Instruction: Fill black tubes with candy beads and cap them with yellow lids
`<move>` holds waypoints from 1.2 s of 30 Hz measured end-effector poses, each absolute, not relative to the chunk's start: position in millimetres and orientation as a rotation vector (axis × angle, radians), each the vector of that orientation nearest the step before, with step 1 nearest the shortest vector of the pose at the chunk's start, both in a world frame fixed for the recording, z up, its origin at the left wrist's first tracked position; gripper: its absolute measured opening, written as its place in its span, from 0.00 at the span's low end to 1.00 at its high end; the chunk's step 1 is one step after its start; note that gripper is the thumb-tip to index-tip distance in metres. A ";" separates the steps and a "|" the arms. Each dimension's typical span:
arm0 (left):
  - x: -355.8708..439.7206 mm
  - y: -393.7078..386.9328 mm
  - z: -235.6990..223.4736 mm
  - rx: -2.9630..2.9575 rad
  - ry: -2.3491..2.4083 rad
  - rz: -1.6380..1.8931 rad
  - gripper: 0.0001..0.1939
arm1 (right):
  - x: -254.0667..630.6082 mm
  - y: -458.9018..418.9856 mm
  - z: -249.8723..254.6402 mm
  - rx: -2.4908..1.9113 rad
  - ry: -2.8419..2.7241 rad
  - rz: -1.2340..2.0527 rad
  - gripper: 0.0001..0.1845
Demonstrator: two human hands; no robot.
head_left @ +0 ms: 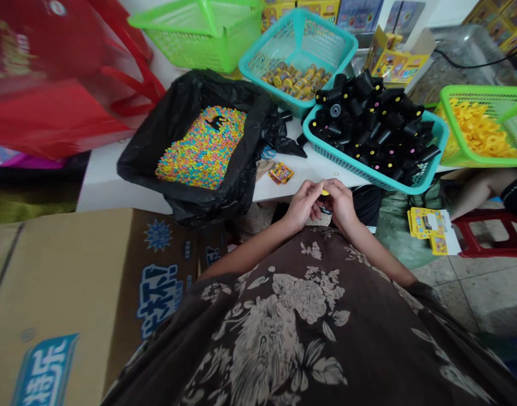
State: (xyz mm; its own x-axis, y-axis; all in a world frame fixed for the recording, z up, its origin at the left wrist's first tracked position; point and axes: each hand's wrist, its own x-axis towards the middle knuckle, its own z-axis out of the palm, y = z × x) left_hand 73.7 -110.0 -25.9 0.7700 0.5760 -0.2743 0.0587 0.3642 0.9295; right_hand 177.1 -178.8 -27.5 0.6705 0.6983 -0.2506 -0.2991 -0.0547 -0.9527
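My left hand (303, 204) and my right hand (340, 204) meet over the white table's front edge (275, 192). Their fingertips pinch a small yellow piece (325, 192), mostly hidden by the fingers. Just beyond my right hand stands a teal basket (359, 169) heaped with black cylinders with yellow ends. A small printed yellow-and-red card packet (281, 172) lies left of my left hand. Farther left, a black plastic bag (241, 169) holds a mound of multicoloured beads (203, 148).
Baskets stand behind: teal with gold cylinders (283, 22), lime green (177, 17), and green with yellow rings (473, 160). A cardboard box (72, 265) sits lower left, a red bag (51, 113) upper left. Another person's leg (482, 192) and a red stool (482, 231) are right.
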 end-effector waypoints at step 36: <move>73.1 -79.9 -38.6 1.795 0.542 0.595 0.15 | 193.2 -166.0 -38.3 -1.376 -0.404 0.854 0.25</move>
